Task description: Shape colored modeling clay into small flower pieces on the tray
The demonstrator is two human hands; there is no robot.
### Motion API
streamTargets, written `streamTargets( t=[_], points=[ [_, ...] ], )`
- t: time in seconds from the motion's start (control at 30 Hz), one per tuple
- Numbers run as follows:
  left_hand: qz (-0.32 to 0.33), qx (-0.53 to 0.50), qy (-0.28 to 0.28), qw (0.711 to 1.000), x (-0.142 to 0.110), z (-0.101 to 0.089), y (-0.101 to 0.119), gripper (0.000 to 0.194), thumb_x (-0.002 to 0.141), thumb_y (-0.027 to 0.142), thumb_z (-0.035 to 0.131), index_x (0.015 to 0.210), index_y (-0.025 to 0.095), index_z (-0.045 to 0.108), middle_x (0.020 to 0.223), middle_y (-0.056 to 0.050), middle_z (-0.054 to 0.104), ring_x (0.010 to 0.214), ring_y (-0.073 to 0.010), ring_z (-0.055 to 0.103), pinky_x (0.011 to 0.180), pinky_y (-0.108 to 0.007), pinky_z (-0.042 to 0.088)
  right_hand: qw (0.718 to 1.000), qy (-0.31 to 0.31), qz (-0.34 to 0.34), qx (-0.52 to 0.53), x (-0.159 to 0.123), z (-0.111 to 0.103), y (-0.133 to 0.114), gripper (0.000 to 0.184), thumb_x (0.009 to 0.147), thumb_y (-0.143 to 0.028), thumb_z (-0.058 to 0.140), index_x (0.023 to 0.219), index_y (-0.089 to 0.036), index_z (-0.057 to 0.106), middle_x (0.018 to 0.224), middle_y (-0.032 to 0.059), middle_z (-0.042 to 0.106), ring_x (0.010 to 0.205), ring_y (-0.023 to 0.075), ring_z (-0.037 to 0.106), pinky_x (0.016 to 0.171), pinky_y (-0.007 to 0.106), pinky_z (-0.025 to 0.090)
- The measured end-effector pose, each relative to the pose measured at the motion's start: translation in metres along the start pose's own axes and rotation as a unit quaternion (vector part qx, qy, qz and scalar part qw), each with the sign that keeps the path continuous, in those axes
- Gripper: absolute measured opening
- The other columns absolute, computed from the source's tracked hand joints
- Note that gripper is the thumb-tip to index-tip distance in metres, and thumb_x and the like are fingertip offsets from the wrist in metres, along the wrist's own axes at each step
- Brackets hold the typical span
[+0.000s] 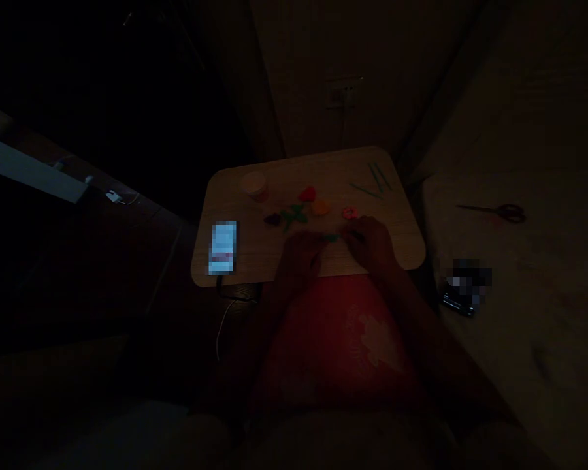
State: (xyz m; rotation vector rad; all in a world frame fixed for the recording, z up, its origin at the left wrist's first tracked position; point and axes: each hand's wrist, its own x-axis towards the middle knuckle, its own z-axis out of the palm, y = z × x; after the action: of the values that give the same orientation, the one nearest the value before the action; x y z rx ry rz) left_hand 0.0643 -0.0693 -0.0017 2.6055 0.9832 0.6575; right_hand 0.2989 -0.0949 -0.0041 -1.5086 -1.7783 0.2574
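Observation:
In dim light, my left hand (pixel 300 254) is closed at the near side of a small wooden-topped table (pixel 255 258), its fingertips pinching a small green piece (pixel 330 237). To its right, my right hand (pixel 372 240) has its fingers bent together close to that piece; what they hold, if anything, is too dark to see. Just beyond the right fingers lies a pinkish-red ring-like piece (pixel 349 213). Farther in are an orange piece (pixel 320 207), a red piece (pixel 307 194), several green leaf-like pieces (pixel 294 215) and a dark purple piece (pixel 273 219).
A pale round tub (pixel 255 186) stands at the back left of the table, and thin green sticks (pixel 379 176) lie at the back right. A lit phone (pixel 223 248) with a cable rests at the left. Scissors (pixel 509 213) and a dark shiny object (pixel 460 303) lie on the surface to the right.

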Motion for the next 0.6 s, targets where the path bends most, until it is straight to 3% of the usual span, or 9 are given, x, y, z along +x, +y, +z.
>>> streamTargets(
  t=[0.3,0.6],
  points=[
    [0.009,0.006,-0.007,1.000,0.002,-0.003,0.003,0.043,0.092,0.016,0.061,0.133,0.021,0.070,0.130,-0.012,0.064,0.121,-0.0295,0.056,0.109,-0.050,0.047,0.999,0.017,0.017,-0.043,-0.009,-0.005,-0.007,0.021,0.094,-0.025,0.058,0.098,-0.018,0.077,0.099,0.0133,0.078,0.091,0.0298,0.068,0.085,0.043,0.052],
    [0.011,-0.022,-0.012,1.000,0.001,-0.002,0.002,0.052,0.093,0.014,0.056,0.144,0.023,0.061,0.152,-0.009,0.059,0.142,-0.0283,0.049,0.123,-0.053,0.038,0.999,0.005,0.027,-0.046,-0.012,-0.003,-0.013,0.026,0.098,-0.024,0.056,0.106,-0.020,0.080,0.104,0.0127,0.077,0.101,0.0292,0.068,0.092,0.042,0.053]
  ],
)
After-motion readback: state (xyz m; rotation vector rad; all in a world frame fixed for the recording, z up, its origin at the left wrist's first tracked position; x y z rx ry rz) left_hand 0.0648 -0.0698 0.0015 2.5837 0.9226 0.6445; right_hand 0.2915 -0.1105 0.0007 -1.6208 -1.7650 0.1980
